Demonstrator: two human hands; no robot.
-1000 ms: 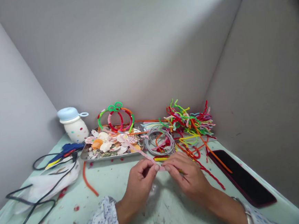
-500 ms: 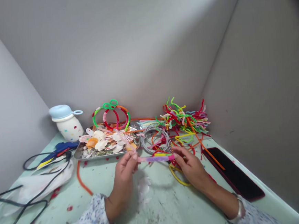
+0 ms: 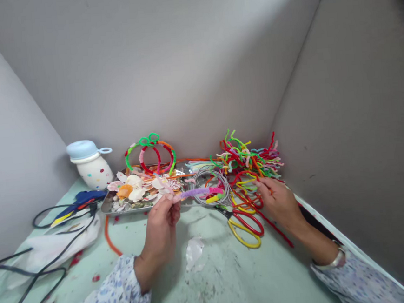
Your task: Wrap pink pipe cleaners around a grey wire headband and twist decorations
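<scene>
My left hand (image 3: 162, 224) is closed, pinching one end of a wrapped pipe cleaner strip (image 3: 194, 193), pale pink, purple and bright pink, which points right over the grey wire coil. A thin pale pink length also rises from these fingers. My right hand (image 3: 279, 206) is away from the strip, its fingers drawn together at the tangle of red, orange and yellow pipe cleaners (image 3: 242, 197). What lies in its fingertips is hard to make out. An orange stem shows between its fingers. Scissors (image 3: 245, 232) with red and yellow handles lie beside it.
Shells fill a metal tray (image 3: 129, 211), with pipe cleaner rings (image 3: 156, 150) standing behind. A bundle of pipe cleaners (image 3: 251, 154) sits at the back right. On the left are a lidded white bottle (image 3: 93, 171), a blue tool (image 3: 80, 203), plastic (image 3: 62, 242) and a black cable (image 3: 30, 277).
My right hand has let go of the strip's bright pink end and moved right and up to the pipe cleaner tangle. My left hand has lifted the strip slightly and shifted left.
</scene>
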